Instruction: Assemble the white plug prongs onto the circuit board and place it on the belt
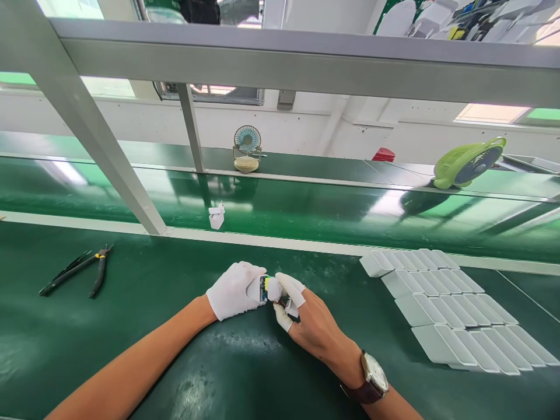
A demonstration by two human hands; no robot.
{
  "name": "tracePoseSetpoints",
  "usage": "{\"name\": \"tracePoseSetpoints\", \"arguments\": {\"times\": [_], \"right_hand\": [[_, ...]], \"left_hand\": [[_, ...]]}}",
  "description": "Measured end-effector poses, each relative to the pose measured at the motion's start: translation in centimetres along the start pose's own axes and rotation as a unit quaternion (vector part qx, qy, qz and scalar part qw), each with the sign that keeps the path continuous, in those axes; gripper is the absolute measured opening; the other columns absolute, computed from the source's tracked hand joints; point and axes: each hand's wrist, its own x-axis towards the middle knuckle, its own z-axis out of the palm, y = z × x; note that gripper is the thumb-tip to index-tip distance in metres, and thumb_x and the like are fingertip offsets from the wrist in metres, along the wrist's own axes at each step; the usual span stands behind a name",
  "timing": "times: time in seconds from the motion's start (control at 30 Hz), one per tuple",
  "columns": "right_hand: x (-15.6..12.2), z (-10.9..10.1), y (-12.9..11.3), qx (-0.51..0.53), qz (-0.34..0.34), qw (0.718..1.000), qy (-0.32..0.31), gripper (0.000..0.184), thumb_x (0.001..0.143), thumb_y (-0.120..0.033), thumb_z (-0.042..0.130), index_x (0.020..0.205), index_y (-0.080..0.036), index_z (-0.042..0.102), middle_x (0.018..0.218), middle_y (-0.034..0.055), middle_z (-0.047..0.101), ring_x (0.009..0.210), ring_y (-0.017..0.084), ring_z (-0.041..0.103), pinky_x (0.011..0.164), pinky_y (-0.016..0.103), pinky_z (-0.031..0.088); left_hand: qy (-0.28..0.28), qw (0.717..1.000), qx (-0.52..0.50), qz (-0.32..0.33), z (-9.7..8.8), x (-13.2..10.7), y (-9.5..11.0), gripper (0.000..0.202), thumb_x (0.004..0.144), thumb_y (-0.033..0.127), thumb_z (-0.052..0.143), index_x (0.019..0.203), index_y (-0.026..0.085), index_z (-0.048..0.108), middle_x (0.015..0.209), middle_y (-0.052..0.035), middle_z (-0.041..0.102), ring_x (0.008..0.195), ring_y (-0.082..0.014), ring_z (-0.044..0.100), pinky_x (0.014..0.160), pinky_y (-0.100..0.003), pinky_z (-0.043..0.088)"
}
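Our big green desk [175,373] has four rows of white cases [450,306] on the right. Our left hand [236,290], in a white glove [228,297], and our right hand [312,319], with white finger covers [292,287], both hold on to a little white gadget [273,289] between them, over the middle of the desk.

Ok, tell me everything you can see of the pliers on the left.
The pliers lie untouched on the green tabletop. Their two long black handles, coated by the look, are spread apart toward the near side, with yellow around the pivot. The short, dark, metallic-looking nose points away and to the right. A slim dark tool, perhaps tweezers, lies along the left handle; whether they touch is unclear.
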Motion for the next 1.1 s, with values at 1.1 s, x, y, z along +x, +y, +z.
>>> {"name": "tracePoseSetpoints", "arguments": {"times": [1.1], "right_hand": [[0.7, -1.3, -0.7, 0.159, 0.127, 0.978, 0.041, 0.048, 0.089, -0.018, 0.057, 0.136, -0.024, 0.050, 0.092, 0.0035, 0.068, 0.071, 0.015, 0.064, 0.063, 0.026, 0.060]], "left_hand": [[-0.009, 0.956, -0.216, -0.197, -1.8, 0.5, 2.0, 0.053, 0.064, 0.015, 0.076, 0.112, 0.023, 0.055, 0.102, -0.0038, 0.069, 0.082, -0.0187, 0.069, 0.072, -0.034, 0.059]]}}
